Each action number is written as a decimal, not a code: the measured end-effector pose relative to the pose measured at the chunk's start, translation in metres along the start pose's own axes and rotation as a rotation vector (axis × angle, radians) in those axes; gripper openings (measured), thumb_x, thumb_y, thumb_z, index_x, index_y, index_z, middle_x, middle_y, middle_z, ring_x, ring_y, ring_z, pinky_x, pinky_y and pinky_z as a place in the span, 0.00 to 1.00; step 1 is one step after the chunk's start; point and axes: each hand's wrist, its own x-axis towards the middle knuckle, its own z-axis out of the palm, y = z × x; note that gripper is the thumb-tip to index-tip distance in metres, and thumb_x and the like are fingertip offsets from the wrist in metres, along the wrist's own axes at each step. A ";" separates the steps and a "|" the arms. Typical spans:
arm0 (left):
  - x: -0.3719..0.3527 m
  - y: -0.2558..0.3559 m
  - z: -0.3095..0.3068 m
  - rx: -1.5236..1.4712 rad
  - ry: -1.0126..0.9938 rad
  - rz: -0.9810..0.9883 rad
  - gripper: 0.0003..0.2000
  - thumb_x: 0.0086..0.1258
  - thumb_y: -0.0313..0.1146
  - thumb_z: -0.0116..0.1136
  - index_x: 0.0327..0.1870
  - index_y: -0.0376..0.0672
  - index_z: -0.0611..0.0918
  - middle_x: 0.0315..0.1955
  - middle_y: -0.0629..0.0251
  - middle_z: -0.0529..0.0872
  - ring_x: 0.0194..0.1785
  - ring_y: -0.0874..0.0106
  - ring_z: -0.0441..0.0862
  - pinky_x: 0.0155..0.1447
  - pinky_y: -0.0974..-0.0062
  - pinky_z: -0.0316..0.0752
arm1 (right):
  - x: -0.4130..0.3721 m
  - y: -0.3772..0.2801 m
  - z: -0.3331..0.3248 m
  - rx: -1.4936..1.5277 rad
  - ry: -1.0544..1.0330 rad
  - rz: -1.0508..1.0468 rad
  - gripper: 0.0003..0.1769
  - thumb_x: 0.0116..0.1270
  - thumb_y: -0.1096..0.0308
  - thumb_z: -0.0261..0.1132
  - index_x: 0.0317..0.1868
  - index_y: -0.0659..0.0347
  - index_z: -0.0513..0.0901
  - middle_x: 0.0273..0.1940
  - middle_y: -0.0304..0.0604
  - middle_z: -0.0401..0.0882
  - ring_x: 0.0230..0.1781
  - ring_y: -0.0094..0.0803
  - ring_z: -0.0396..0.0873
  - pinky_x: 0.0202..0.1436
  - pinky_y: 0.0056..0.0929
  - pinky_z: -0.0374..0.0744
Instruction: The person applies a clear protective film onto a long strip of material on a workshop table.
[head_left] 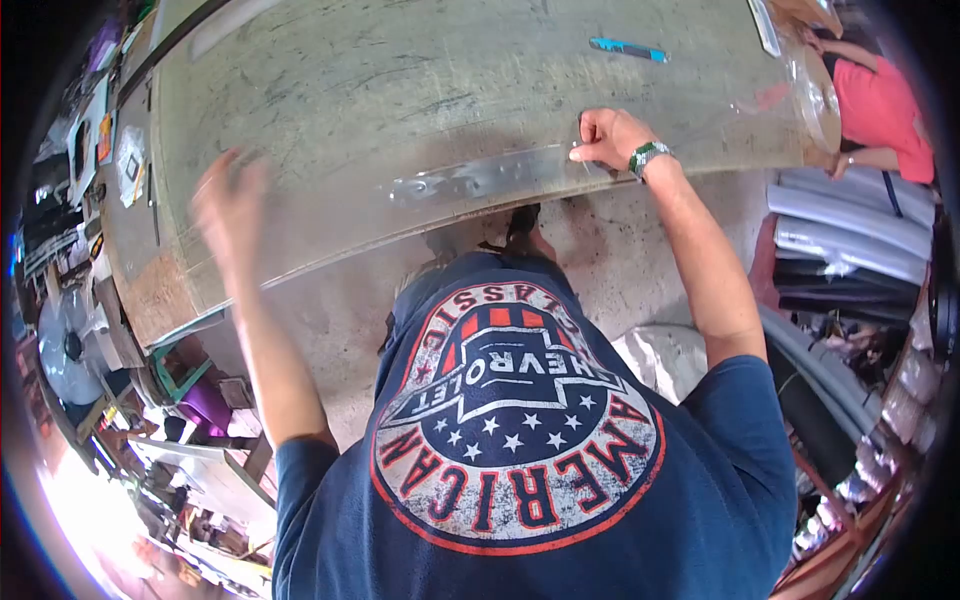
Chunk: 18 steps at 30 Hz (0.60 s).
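Right hand (610, 138), green-strapped wristwatch (648, 155) at the wrist, curled at the near edge of the worn grey table (400, 80), thumb and fingertips closed on the right end of a clear plastic strip (470, 180). Strip lying along that near edge, running leftward from the hand, readable mostly by its glare; exact outline hard to make out, left end lost against the tabletop, and no telling whether a single strip or the folded rim of a wider clear sheet. Left hand (230, 200) raised over the table's near left corner, apart from the strip, smeared by motion blur; fingers a pale smudge, so spread or closed cannot be told, and nothing discernible in it. Farther back on the table, well apart from both hands, a slim blue tool (628, 48), too small to identify. At the far right corner, a crumpled clear plastic bundle (815, 90), and beside it another person in a pink shirt (885, 110), cut off by the lens edge, one forearm showing. Below that, stacked grey rolls (850, 215), partly cropped. Under the table edge, a sandalled foot (522, 225), mostly hidden by the navy printed T-shirt (510, 440). Left margin dim and distorted: a fan (65, 345) amid clutter too warped to name.
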 end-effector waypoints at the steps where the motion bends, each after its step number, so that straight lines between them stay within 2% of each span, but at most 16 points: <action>1: -0.009 0.051 0.026 -0.097 -0.169 0.281 0.21 0.66 0.38 0.70 0.60 0.46 0.85 0.63 0.57 0.83 0.68 0.57 0.76 0.73 0.59 0.69 | 0.003 0.001 -0.001 -0.017 0.009 -0.016 0.21 0.55 0.51 0.81 0.36 0.56 0.82 0.35 0.45 0.88 0.40 0.43 0.86 0.45 0.42 0.81; 2: -0.016 0.098 0.045 -0.261 -0.416 0.472 0.21 0.63 0.34 0.70 0.59 0.52 0.86 0.67 0.59 0.79 0.74 0.58 0.68 0.76 0.59 0.64 | 0.003 0.002 0.001 -0.027 0.019 -0.029 0.21 0.55 0.51 0.81 0.36 0.56 0.82 0.36 0.45 0.88 0.40 0.44 0.86 0.45 0.42 0.81; 3: -0.018 0.124 0.081 -0.317 -0.573 0.718 0.22 0.60 0.32 0.72 0.58 0.55 0.86 0.71 0.62 0.76 0.76 0.56 0.65 0.78 0.56 0.61 | 0.003 0.004 0.002 -0.030 0.034 -0.036 0.21 0.55 0.51 0.81 0.36 0.56 0.82 0.36 0.45 0.88 0.40 0.44 0.86 0.45 0.42 0.81; 4: -0.028 0.148 0.112 -0.365 -0.676 0.784 0.23 0.57 0.31 0.74 0.57 0.56 0.87 0.75 0.64 0.72 0.78 0.54 0.61 0.81 0.53 0.55 | 0.004 0.006 0.002 -0.040 0.040 -0.049 0.22 0.54 0.50 0.81 0.36 0.55 0.82 0.37 0.44 0.88 0.41 0.45 0.86 0.46 0.42 0.81; 6: -0.039 0.185 0.150 -0.349 -0.863 0.901 0.21 0.54 0.33 0.75 0.51 0.63 0.90 0.78 0.68 0.67 0.82 0.53 0.54 0.81 0.48 0.51 | 0.003 0.005 0.000 -0.014 0.026 -0.026 0.22 0.54 0.50 0.82 0.35 0.55 0.82 0.38 0.45 0.89 0.42 0.45 0.86 0.47 0.42 0.81; 8: -0.040 0.196 0.168 -0.320 -0.941 0.955 0.21 0.55 0.32 0.74 0.52 0.64 0.90 0.80 0.68 0.63 0.83 0.52 0.49 0.82 0.47 0.48 | -0.003 -0.001 -0.005 0.008 0.006 -0.003 0.22 0.53 0.49 0.82 0.35 0.55 0.83 0.40 0.45 0.89 0.45 0.46 0.87 0.48 0.44 0.82; 11: -0.036 0.204 0.175 -0.231 -0.993 1.019 0.23 0.55 0.30 0.72 0.53 0.66 0.90 0.83 0.67 0.57 0.85 0.50 0.43 0.84 0.44 0.43 | -0.004 0.008 0.001 0.050 0.097 -0.112 0.22 0.53 0.53 0.82 0.31 0.58 0.80 0.30 0.44 0.86 0.34 0.41 0.85 0.39 0.41 0.79; 12: -0.036 0.204 0.174 -0.185 -0.992 1.026 0.23 0.54 0.29 0.72 0.53 0.65 0.90 0.83 0.67 0.56 0.85 0.49 0.43 0.83 0.43 0.43 | -0.004 0.009 0.001 0.051 0.098 -0.119 0.21 0.53 0.53 0.81 0.31 0.59 0.81 0.31 0.45 0.87 0.36 0.42 0.86 0.41 0.42 0.79; 15: -0.032 0.200 0.176 -0.127 -0.992 1.036 0.25 0.53 0.28 0.73 0.53 0.66 0.90 0.84 0.68 0.54 0.85 0.48 0.41 0.83 0.41 0.42 | -0.007 0.003 -0.007 0.001 0.022 -0.050 0.23 0.53 0.49 0.81 0.41 0.55 0.87 0.44 0.46 0.90 0.50 0.47 0.87 0.53 0.45 0.82; 18: -0.029 0.198 0.175 -0.089 -1.010 1.030 0.25 0.54 0.31 0.75 0.53 0.72 0.89 0.84 0.69 0.52 0.86 0.50 0.38 0.85 0.42 0.39 | -0.005 0.004 -0.007 -0.008 0.022 -0.063 0.24 0.54 0.49 0.80 0.44 0.55 0.88 0.45 0.46 0.90 0.51 0.47 0.87 0.54 0.45 0.83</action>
